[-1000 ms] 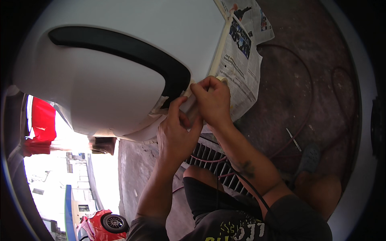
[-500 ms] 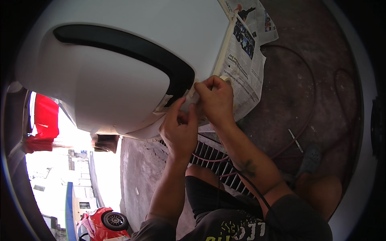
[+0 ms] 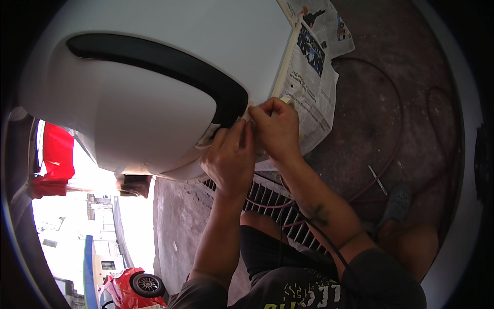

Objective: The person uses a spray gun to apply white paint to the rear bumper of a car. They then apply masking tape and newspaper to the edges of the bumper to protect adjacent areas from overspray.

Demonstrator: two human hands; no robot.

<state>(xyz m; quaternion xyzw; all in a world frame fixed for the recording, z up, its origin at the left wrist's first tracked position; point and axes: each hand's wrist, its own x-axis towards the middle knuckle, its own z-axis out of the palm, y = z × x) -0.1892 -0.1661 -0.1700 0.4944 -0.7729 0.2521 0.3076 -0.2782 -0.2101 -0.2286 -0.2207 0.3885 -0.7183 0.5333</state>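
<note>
One head-worn fisheye, and it's peering down over the work!
This is the left lens of a side-by-side pair, riding at the wearer's head and facing down and forward: shirt (image 3: pixel 247 293) along the bottom edge, forearms (image 3: pixel 218 234) running up from below, left hand (image 3: pixel 229 157) and right hand (image 3: pixel 278 131) close in, right around mid-frame. The pale panel (image 3: pixel 144 103) fills the upper left, near too, while the floor (image 3: pixel 370 113) lies farther below and a red car (image 3: pixel 123 286) shows small and distant, lower left. Wide sweep here, corners dark, lines bending toward the rim!
</note>
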